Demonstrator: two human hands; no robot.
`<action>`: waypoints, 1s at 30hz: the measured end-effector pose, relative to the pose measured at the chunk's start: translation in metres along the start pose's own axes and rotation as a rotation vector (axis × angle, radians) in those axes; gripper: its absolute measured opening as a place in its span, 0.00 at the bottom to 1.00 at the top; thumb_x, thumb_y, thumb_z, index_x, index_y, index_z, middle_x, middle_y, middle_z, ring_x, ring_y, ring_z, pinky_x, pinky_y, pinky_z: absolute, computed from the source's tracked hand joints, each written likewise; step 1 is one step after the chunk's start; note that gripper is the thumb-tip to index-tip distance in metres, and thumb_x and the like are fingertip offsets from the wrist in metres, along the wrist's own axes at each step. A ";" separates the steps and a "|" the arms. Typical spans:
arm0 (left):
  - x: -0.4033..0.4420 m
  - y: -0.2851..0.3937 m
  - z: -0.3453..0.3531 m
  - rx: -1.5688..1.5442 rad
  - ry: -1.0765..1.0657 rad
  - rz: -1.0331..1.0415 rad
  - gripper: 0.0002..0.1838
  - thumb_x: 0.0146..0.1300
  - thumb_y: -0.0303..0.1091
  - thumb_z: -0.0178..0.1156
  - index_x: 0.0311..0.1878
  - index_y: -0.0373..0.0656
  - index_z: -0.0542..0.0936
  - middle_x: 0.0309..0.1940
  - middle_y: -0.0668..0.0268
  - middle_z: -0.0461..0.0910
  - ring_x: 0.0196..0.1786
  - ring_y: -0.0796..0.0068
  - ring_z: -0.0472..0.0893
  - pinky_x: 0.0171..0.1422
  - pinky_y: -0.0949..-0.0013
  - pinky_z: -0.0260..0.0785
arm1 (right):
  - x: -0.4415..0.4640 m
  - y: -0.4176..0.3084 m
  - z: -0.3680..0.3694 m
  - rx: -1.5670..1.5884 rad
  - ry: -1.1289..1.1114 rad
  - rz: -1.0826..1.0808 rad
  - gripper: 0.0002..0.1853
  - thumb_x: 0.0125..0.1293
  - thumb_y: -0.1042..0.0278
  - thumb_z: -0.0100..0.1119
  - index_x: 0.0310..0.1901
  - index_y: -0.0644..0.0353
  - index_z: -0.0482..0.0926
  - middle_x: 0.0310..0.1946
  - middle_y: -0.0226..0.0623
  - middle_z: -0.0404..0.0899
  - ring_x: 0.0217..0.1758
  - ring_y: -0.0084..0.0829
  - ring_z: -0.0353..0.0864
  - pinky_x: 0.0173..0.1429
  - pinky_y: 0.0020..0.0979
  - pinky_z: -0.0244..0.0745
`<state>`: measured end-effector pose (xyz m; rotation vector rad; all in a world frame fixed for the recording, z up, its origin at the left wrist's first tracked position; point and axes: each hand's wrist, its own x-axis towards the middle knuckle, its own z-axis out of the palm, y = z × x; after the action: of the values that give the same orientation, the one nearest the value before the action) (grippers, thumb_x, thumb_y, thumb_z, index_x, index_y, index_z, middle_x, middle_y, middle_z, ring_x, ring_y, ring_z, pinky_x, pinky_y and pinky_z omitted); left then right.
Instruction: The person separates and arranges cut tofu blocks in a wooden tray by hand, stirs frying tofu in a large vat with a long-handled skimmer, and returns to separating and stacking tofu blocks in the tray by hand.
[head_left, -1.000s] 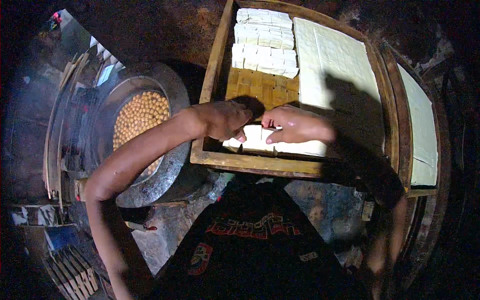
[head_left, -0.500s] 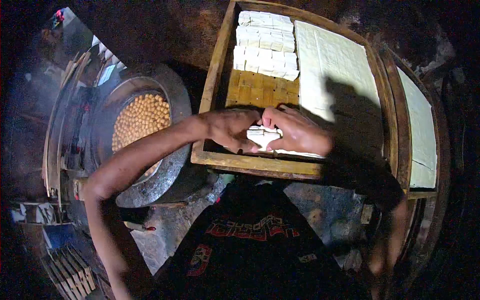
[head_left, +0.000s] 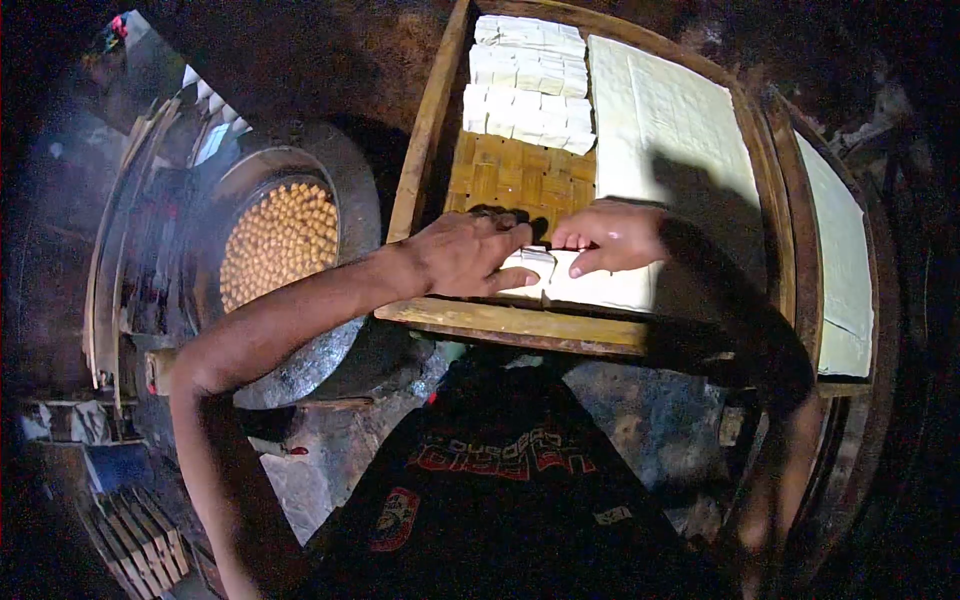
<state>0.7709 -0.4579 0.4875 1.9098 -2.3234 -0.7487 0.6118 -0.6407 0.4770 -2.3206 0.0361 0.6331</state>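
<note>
White blocks that look like tofu fill much of a wooden tray with a woven bamboo bottom. At its near edge, my left hand is closed around cut tofu pieces, thumb on the near side and fingers beyond. Just to the right, my right hand grips the far edge of an adjoining tofu strip, its thumb on top and fingers curled; the fingertips are partly hidden. Cut tofu rows stand at the tray's far left. A large tofu slab lies along the right, partly in shadow.
On the left, a big round pan holds many golden-brown cubes, with haze over it. Another framed tofu slab is at the right. Slatted wood sits low at the left.
My hands were together around the cut pieces. Now the right hand has moved right onto the adjoining strip, and the left hand stays at the pieces. The view has shifted slightly.
</note>
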 end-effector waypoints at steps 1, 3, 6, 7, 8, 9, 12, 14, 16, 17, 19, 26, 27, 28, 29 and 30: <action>0.001 0.000 -0.001 0.003 -0.003 0.007 0.29 0.68 0.57 0.47 0.52 0.37 0.70 0.44 0.48 0.76 0.48 0.47 0.78 0.53 0.49 0.70 | 0.004 -0.002 0.000 0.055 -0.131 0.078 0.21 0.57 0.60 0.67 0.47 0.64 0.75 0.36 0.39 0.79 0.39 0.34 0.78 0.45 0.36 0.74; 0.002 0.000 -0.001 0.024 0.017 0.028 0.28 0.68 0.57 0.47 0.52 0.37 0.70 0.43 0.49 0.76 0.47 0.47 0.79 0.52 0.49 0.71 | 0.007 -0.005 -0.002 0.029 -0.135 0.086 0.21 0.56 0.59 0.68 0.46 0.64 0.75 0.35 0.39 0.79 0.38 0.33 0.78 0.44 0.36 0.73; 0.002 -0.004 0.006 0.062 0.058 0.060 0.28 0.67 0.56 0.47 0.51 0.36 0.71 0.43 0.49 0.76 0.46 0.47 0.79 0.51 0.49 0.72 | 0.001 -0.004 0.005 -0.057 -0.052 0.036 0.23 0.54 0.57 0.69 0.44 0.63 0.75 0.33 0.40 0.78 0.37 0.33 0.77 0.42 0.36 0.72; 0.001 -0.005 0.008 0.058 0.060 0.058 0.28 0.67 0.56 0.47 0.51 0.36 0.71 0.43 0.49 0.76 0.46 0.47 0.79 0.51 0.49 0.72 | -0.003 -0.001 0.009 -0.111 0.041 -0.020 0.24 0.52 0.55 0.70 0.43 0.62 0.75 0.33 0.40 0.78 0.37 0.34 0.77 0.42 0.36 0.72; 0.000 -0.006 0.010 0.071 0.105 0.091 0.28 0.67 0.56 0.48 0.51 0.36 0.71 0.43 0.49 0.76 0.46 0.47 0.79 0.51 0.50 0.72 | -0.005 0.003 0.013 -0.114 0.035 -0.021 0.24 0.52 0.55 0.70 0.43 0.62 0.75 0.33 0.40 0.78 0.37 0.34 0.77 0.42 0.36 0.72; -0.001 -0.007 0.012 0.083 0.149 0.123 0.28 0.67 0.55 0.48 0.51 0.36 0.71 0.43 0.49 0.76 0.46 0.48 0.79 0.50 0.50 0.72 | -0.007 0.008 0.018 -0.132 0.118 -0.103 0.24 0.51 0.54 0.71 0.43 0.62 0.74 0.33 0.40 0.78 0.37 0.35 0.78 0.42 0.36 0.72; -0.001 -0.005 0.011 0.093 0.133 0.112 0.27 0.67 0.55 0.48 0.51 0.36 0.71 0.43 0.49 0.76 0.45 0.47 0.79 0.49 0.50 0.73 | -0.010 -0.002 0.017 -0.131 0.109 -0.059 0.27 0.50 0.52 0.72 0.44 0.61 0.74 0.35 0.40 0.79 0.39 0.38 0.79 0.44 0.37 0.73; -0.001 -0.003 0.007 0.089 0.117 0.104 0.27 0.67 0.55 0.48 0.51 0.36 0.71 0.43 0.49 0.76 0.45 0.47 0.79 0.49 0.50 0.73 | -0.009 0.002 0.019 -0.116 0.148 -0.094 0.28 0.49 0.52 0.72 0.46 0.62 0.74 0.36 0.40 0.79 0.41 0.37 0.79 0.45 0.36 0.73; 0.000 -0.001 0.003 0.083 0.100 0.096 0.27 0.67 0.55 0.48 0.50 0.36 0.71 0.43 0.49 0.76 0.45 0.47 0.79 0.49 0.50 0.73 | -0.008 0.003 0.017 -0.079 0.134 -0.063 0.29 0.49 0.51 0.73 0.46 0.62 0.74 0.37 0.40 0.80 0.41 0.37 0.80 0.46 0.36 0.73; 0.000 -0.001 0.000 0.077 0.083 0.083 0.27 0.66 0.55 0.49 0.50 0.36 0.71 0.42 0.49 0.77 0.45 0.47 0.79 0.49 0.50 0.73 | -0.007 0.003 0.016 -0.044 0.120 -0.034 0.30 0.49 0.51 0.73 0.47 0.63 0.74 0.37 0.40 0.80 0.41 0.37 0.80 0.46 0.36 0.74; 0.002 -0.004 0.001 0.067 0.063 0.071 0.27 0.66 0.55 0.49 0.50 0.36 0.71 0.42 0.49 0.77 0.45 0.48 0.79 0.49 0.50 0.73 | -0.003 -0.002 0.010 -0.053 0.021 0.029 0.30 0.49 0.51 0.73 0.47 0.63 0.74 0.37 0.40 0.80 0.41 0.37 0.80 0.45 0.36 0.74; -0.001 -0.003 -0.007 -0.005 0.026 0.074 0.27 0.65 0.55 0.51 0.49 0.36 0.71 0.40 0.50 0.77 0.43 0.48 0.80 0.49 0.51 0.72 | -0.011 -0.019 0.007 -0.088 0.058 0.009 0.32 0.48 0.49 0.75 0.47 0.64 0.74 0.36 0.42 0.79 0.40 0.34 0.79 0.46 0.35 0.73; -0.001 -0.002 -0.009 -0.012 -0.021 0.041 0.27 0.65 0.55 0.52 0.49 0.36 0.71 0.40 0.51 0.78 0.43 0.49 0.80 0.49 0.51 0.72 | -0.011 -0.016 0.010 -0.086 0.054 0.009 0.32 0.48 0.49 0.75 0.47 0.64 0.74 0.36 0.42 0.79 0.40 0.34 0.79 0.46 0.35 0.73; -0.001 -0.002 -0.007 -0.015 -0.023 0.041 0.27 0.65 0.55 0.52 0.49 0.36 0.71 0.40 0.51 0.78 0.43 0.49 0.80 0.49 0.51 0.72 | -0.010 -0.011 0.016 0.018 0.088 -0.019 0.32 0.47 0.49 0.75 0.47 0.64 0.74 0.37 0.42 0.79 0.41 0.35 0.79 0.46 0.35 0.73; -0.002 -0.003 -0.005 0.000 0.005 0.054 0.27 0.65 0.55 0.52 0.50 0.36 0.71 0.40 0.51 0.77 0.44 0.49 0.80 0.49 0.51 0.72 | -0.010 -0.006 0.021 0.123 0.124 -0.048 0.32 0.47 0.50 0.75 0.46 0.64 0.74 0.38 0.43 0.79 0.42 0.35 0.79 0.47 0.35 0.73; -0.003 -0.005 -0.004 0.016 0.032 0.067 0.27 0.65 0.55 0.52 0.50 0.36 0.71 0.41 0.51 0.77 0.44 0.49 0.80 0.49 0.51 0.72 | -0.008 -0.002 0.025 0.125 0.125 -0.048 0.32 0.47 0.50 0.75 0.46 0.64 0.74 0.38 0.43 0.79 0.42 0.35 0.79 0.47 0.35 0.73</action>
<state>0.7771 -0.4572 0.4897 1.8264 -2.3677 -0.6906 0.5942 -0.6239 0.4662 -2.2305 0.0754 0.4487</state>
